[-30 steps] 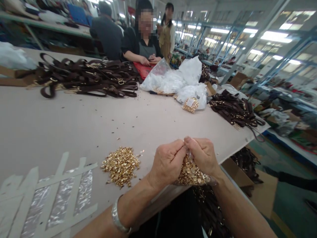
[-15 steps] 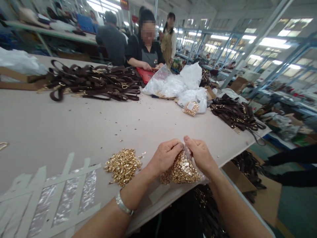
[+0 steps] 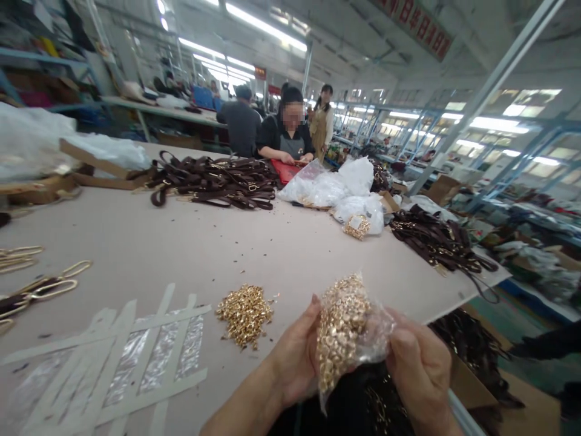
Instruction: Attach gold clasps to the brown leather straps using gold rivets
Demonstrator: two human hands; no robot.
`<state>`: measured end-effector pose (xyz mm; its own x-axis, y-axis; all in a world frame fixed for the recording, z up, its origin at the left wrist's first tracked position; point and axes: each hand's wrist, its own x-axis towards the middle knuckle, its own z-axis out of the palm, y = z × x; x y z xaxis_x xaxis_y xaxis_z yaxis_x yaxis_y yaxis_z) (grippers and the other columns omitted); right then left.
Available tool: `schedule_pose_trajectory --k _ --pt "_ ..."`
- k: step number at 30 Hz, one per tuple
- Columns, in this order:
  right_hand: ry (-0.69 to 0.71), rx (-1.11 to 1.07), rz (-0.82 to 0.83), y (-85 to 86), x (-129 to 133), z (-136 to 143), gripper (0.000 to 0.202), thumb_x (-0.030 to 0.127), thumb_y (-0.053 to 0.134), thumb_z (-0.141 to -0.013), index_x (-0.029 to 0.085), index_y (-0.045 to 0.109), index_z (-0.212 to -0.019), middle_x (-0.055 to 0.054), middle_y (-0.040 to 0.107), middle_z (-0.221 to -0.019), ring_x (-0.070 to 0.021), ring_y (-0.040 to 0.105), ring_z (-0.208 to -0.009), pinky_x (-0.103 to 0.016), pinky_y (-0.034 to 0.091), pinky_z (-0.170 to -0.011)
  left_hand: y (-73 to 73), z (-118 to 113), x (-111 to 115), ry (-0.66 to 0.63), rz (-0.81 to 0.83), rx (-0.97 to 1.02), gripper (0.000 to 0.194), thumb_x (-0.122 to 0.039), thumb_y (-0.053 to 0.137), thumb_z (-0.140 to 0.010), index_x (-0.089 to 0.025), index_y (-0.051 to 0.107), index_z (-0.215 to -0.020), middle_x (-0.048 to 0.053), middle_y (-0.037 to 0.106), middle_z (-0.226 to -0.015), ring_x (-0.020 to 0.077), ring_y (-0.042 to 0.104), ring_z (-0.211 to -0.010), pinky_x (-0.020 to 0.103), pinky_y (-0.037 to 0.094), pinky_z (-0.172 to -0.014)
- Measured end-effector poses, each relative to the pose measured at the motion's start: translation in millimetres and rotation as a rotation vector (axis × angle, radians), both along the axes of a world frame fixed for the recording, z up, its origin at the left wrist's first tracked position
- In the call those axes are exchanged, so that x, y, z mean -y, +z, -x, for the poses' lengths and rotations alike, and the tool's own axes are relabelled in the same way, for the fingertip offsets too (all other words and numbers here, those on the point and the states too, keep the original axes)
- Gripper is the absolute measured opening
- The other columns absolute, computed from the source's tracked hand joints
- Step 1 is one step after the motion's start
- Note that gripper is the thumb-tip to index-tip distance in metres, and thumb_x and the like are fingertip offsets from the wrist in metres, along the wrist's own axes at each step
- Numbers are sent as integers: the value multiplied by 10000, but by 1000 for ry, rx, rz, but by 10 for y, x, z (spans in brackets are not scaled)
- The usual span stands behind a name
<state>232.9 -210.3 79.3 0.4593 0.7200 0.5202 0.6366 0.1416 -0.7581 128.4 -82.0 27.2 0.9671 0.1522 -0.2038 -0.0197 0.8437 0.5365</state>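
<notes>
Though crumpled, bag point(image 3: 376, 334) with studs point(image 3: 339, 324)

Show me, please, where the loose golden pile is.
In the head view, the pile lies on the table, left of the left hand, right of the taped plastic.

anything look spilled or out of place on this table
A heap of small gold metal pieces lies loose on the pale tabletop, outside the hand-held clear plastic bag of gold pieces; that may be deliberate. Tiny dark bits scattered beyond it look like stray debris.
</notes>
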Motion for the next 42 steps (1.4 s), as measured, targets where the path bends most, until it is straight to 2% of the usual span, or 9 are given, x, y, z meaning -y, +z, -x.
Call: schedule_pose_trajectory --k 3,6,9,14,18,24,29,34,42 --pt "107 135 -31 -79 107 128 335 275 426 -966 224 617 -697 -49 603 -654 -198 590 -603 -305 483 -579 22 40 -2 207 79 50 396 -500 669 -851 -142 651 -1021 118 736 -952 240 702 -849 350 560 -792" --pt "127 151 133 -208 220 107 316 322 470 -937 226 601 -666 -27 593 -593 -188 581 -531 -283 463 -498 99 125 -182 352 -169 113 381 -353 781 -795 -174 626 -1092 72 726 -999 185 681 -851 297 543 -812" --pt "-1 102 209 -294 309 -62 272 414 508 -920 233 651 -775 -26 663 -669 -208 655 -608 -278 526 -544 235 235 -333 401 -483 144 483 -256 838 -730 -185 601 -1145 28 713 -990 154 646 -861 251 515 -802" --pt "-289 133 85 -77 291 -274 236 426 616 -885 252 652 -1039 -50 717 -970 -231 687 -911 -321 563 -810 363 324 -275 401 -763 79 636 -177 841 -682 -224 556 -1248 2 700 -1023 157 617 -894 253 492 -810" --pt "-209 205 179 164 147 -218 409 442 685 -842 282 591 -1207 -56 651 -1188 -242 611 -1086 -391 502 -965 288 317 -185 399 -973 76 652 -215 860 -673 -238 575 -1260 -6 681 -966 156 593 -821 265 472 -763" --pt "-106 165 297 191 23 -123 349 397 671 -864 290 595 -1188 -27 667 -1148 -214 627 -1047 -358 511 -934 210 304 -149 437 -981 36 573 -175 846 -668 -225 607 -1187 -15 691 -928 155 594 -800 254 463 -733" --pt "15 266 369 298 -57 -27 285 332 669 -869 301 616 -1147 -10 643 -1154 -201 595 -1075 -324 488 -914 218 289 -102 430 -1189 47 332 -278 804 -754 -208 664 -1046 -12 707 -844 148 589 -708 259 436 -664" --pt "80 315 470 428 -134 18 203 217 633 -877 307 649 -1059 15 656 -1013 -180 599 -972 -308 473 -836 167 270 -91 426 -1370 33 304 -285 773 -805 -232 662 -1082 1 732 -961 154 624 -754 279 454 -746" --pt "98 360 518 505 -117 -57 67 226 606 -896 249 668 -901 0 638 -861 -169 600 -813 -293 450 -715 144 222 -26 394 -1516 25 267 -319 651 -901 -207 581 -1133 36 715 -973 195 653 -802 301 443 -712"
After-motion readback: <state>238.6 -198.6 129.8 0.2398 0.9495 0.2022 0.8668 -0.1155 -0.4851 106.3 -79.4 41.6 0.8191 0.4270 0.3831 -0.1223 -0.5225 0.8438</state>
